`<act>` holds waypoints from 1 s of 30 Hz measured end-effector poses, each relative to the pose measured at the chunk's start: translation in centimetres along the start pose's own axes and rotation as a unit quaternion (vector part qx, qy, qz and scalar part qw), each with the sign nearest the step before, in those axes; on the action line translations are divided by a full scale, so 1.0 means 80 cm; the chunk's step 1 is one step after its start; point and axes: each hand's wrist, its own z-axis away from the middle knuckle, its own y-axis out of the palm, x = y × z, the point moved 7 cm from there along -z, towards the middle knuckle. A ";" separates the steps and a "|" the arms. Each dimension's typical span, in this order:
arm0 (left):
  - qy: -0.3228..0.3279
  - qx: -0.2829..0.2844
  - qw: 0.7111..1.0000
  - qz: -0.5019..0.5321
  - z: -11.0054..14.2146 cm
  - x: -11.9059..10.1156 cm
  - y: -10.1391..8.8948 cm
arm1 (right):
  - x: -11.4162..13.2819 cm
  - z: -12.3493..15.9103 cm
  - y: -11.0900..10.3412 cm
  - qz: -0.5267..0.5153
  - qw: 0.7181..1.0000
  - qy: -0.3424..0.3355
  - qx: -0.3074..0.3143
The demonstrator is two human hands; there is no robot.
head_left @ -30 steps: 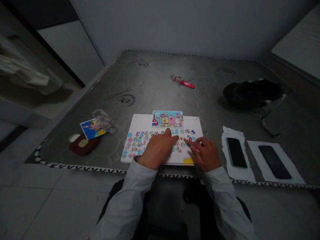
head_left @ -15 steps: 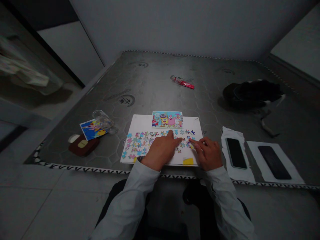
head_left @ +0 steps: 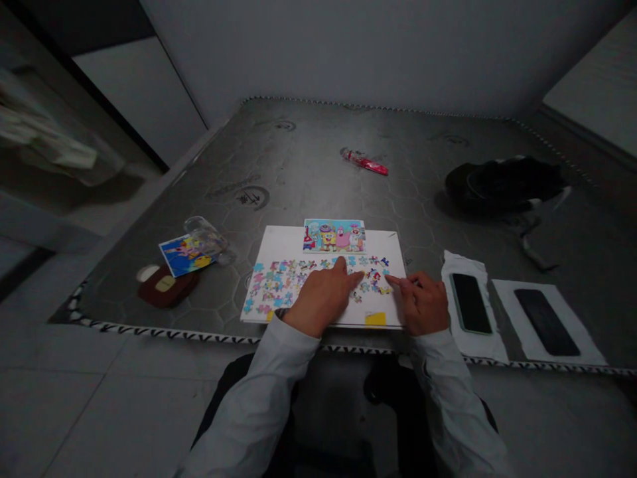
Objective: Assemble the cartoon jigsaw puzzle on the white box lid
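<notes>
Small jigsaw pieces [head_left: 271, 287] in several colours lie spread over a white board [head_left: 281, 240]. At the board's top edge lies a cartoon picture card [head_left: 334, 237]. My left hand [head_left: 322, 295] rests palm down over the middle of the pieces, covering some of them. Its thumb and a forefinger are apart, a fingertip beside a red and blue cluster of pieces [head_left: 375, 275]. From the right side, my right hand [head_left: 424, 302] points its outstretched forefinger at a light blue piece [head_left: 385, 273], the other fingers curled. Neither hand visibly grips anything.
Two phones [head_left: 470, 304] [head_left: 546, 322] lie on white sheets at right, with a black bag [head_left: 505, 186] behind. A red-handled item [head_left: 365, 162] lies farther back. On the left are a brown case [head_left: 166, 287], a picture card [head_left: 186, 255] and clear plastic packaging [head_left: 206, 239].
My right hand has shifted slightly right, its forefinger moving off the red and blue cluster to the light blue piece. My left hand stays nearly in place.
</notes>
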 end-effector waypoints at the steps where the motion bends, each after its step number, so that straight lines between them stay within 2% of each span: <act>1: 0.000 0.000 1.000 0.000 0.001 0.000 -0.001 | 0.000 0.000 0.000 -0.004 1.000 -0.003 0.000; 9: 0.026 -0.015 1.000 -0.007 0.002 -0.012 -0.006 | 0.015 0.003 -0.010 -0.022 0.995 -0.094 -0.029; 18: 0.051 -0.015 0.999 -0.009 0.002 -0.027 0.000 | 0.003 0.005 -0.013 -0.009 0.996 -0.085 -0.036; 22: 0.052 -0.012 0.999 -0.001 0.004 -0.024 -0.007 | 0.012 0.003 -0.015 -0.022 0.994 -0.105 -0.031; 26: 0.031 -0.003 0.999 -0.004 0.006 -0.013 -0.013 | 0.025 0.002 -0.007 -0.030 0.989 -0.142 0.009; 30: 0.029 -0.002 1.000 -0.001 0.008 -0.008 -0.015 | 0.024 0.003 -0.004 -0.039 0.988 -0.147 0.018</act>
